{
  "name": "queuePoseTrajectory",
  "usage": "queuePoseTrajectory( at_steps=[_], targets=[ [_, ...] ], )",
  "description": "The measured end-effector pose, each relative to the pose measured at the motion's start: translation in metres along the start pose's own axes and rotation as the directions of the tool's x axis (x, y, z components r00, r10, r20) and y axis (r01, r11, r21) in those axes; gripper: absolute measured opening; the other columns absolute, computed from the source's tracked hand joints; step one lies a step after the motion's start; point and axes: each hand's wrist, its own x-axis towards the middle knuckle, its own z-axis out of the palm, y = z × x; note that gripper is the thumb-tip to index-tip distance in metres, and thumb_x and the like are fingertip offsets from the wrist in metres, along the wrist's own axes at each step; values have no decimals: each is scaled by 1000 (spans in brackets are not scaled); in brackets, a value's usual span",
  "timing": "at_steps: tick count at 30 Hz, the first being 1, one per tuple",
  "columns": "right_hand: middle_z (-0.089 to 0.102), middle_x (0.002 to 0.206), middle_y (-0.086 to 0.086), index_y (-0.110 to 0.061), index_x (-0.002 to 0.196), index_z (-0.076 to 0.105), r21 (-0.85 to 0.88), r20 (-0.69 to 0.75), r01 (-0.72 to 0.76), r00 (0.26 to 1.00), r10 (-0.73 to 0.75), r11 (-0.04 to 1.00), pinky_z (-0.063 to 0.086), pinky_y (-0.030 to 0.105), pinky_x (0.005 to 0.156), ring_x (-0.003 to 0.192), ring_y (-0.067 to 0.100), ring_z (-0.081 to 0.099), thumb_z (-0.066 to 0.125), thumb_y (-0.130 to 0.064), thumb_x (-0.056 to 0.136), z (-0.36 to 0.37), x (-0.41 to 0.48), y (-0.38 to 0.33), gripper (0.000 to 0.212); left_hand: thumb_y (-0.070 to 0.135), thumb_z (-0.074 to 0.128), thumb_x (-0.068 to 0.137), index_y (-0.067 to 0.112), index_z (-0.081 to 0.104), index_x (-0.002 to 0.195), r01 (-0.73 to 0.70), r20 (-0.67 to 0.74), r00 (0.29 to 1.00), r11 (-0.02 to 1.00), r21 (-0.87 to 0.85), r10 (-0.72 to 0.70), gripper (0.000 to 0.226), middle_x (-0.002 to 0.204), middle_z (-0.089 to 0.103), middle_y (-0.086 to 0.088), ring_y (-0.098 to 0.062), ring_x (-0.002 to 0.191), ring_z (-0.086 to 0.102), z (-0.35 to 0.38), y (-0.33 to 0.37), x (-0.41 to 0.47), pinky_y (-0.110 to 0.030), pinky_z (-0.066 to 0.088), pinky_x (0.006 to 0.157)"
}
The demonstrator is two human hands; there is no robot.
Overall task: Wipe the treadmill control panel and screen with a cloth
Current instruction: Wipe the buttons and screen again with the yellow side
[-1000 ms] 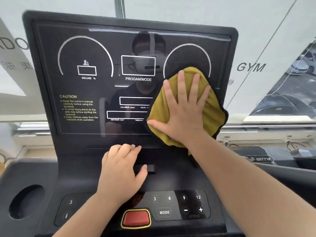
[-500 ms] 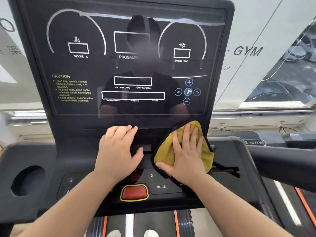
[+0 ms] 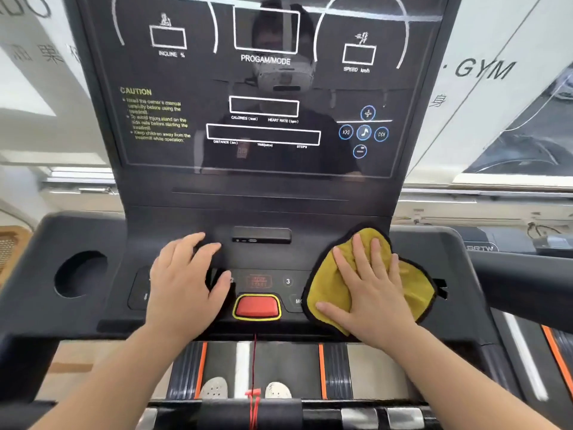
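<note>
The treadmill's dark glossy screen (image 3: 266,88) fills the upper half of the head view, with the black control panel (image 3: 263,259) below it. My right hand (image 3: 372,293) lies flat, fingers spread, pressing a yellow cloth (image 3: 335,287) with a black edge onto the right side of the panel, covering the buttons there. My left hand (image 3: 183,280) rests flat on the panel's left side, holding nothing. Between the two hands sits a red stop button (image 3: 256,306) in a yellow ring.
A round cup holder (image 3: 81,273) is sunk into the console at the left. A red safety cord (image 3: 254,367) hangs from the stop button down toward the belt (image 3: 279,364), where the tips of two white shoes (image 3: 214,387) show. A window with GYM lettering (image 3: 483,69) is behind.
My right hand has slid the yellow cloth down off the screen's right side onto the lower button panel, then further right. My left hand shifted slightly left. The camera tilted down.
</note>
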Motion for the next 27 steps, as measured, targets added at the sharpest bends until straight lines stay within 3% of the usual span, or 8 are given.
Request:
queuePoseTrajectory(
  at_steps=[2, 5, 11, 14, 17, 20, 23, 27],
  targets=[
    [-15, 172, 2, -38, 164, 2, 40, -15, 50, 999, -50, 998, -10, 62, 124, 156, 37, -21, 14, -98, 78, 2, 0, -22, 105, 49, 47, 85, 13, 68, 120, 45, -4, 999, 999, 12, -45, 54, 131, 60, -9, -35, 120, 52, 0, -9, -11, -53, 45, 98],
    [-3, 174, -1, -37, 164, 11, 29, -28, 238, 971, -237, 971, -4, 64, 124, 158, 36, -12, 20, -97, 80, 6, 5, -55, 104, 47, 45, 87, 12, 68, 120, 106, -14, 994, 993, 44, -105, 54, 130, 62, -10, -36, 119, 52, 0, -20, -27, -53, 45, 96],
    [4, 173, -9, -38, 164, 14, -11, -24, 496, 868, -496, 868, -4, 59, 126, 160, 28, -7, 29, -91, 86, 13, 12, -77, 95, 46, 44, 90, 8, 69, 119, 75, 2, 997, 991, 112, -75, 54, 128, 63, -15, -39, 115, 55, 3, -40, -44, -50, 44, 97],
    [-6, 171, -14, -46, 162, 6, -24, -15, 418, 908, -418, 908, -7, 53, 126, 159, 23, -13, 16, -93, 86, 8, 5, -44, 90, 47, 45, 90, 9, 69, 120, 38, 28, 999, 993, 114, -42, 53, 128, 63, -13, -38, 115, 55, 1, -47, -44, -49, 43, 97],
    [-14, 170, -16, -50, 160, -4, -22, -12, 172, 985, -172, 985, -11, 52, 127, 155, 19, -26, 0, -96, 79, 3, -2, -17, 93, 49, 46, 88, 12, 70, 117, 23, 60, 998, 994, 107, -29, 53, 125, 64, -11, -37, 112, 57, -2, -51, -40, -50, 46, 93],
    [-16, 171, -11, -49, 160, -6, 13, -2, 7, 1000, -7, 1000, -13, 55, 126, 155, 25, -27, -3, -100, 72, 0, -3, -36, 102, 50, 47, 88, 16, 72, 114, -10, 78, 997, 996, 87, 3, 50, 120, 65, -8, -36, 105, 60, -7, -57, -35, -49, 49, 87],
    [-24, 169, -7, -45, 160, -9, 43, 45, -9, 999, 7, 999, -14, 58, 124, 154, 31, -29, -6, -105, 61, -4, 0, -81, 116, 49, 45, 90, 19, 74, 112, -58, 98, 994, 998, 34, 54, 47, 115, 66, -3, -33, 99, 60, -13, -68, -29, -46, 48, 83],
    [-28, 167, -11, -47, 160, -9, 65, 99, 83, 991, -89, 994, -12, 62, 124, 153, 32, -31, -1, -105, 61, -10, 11, -134, 115, 49, 45, 92, 20, 72, 115, -123, 123, 984, 991, -52, 129, 46, 116, 65, 0, -29, 103, 60, -21, -87, -22, -45, 48, 88]
  ],
)
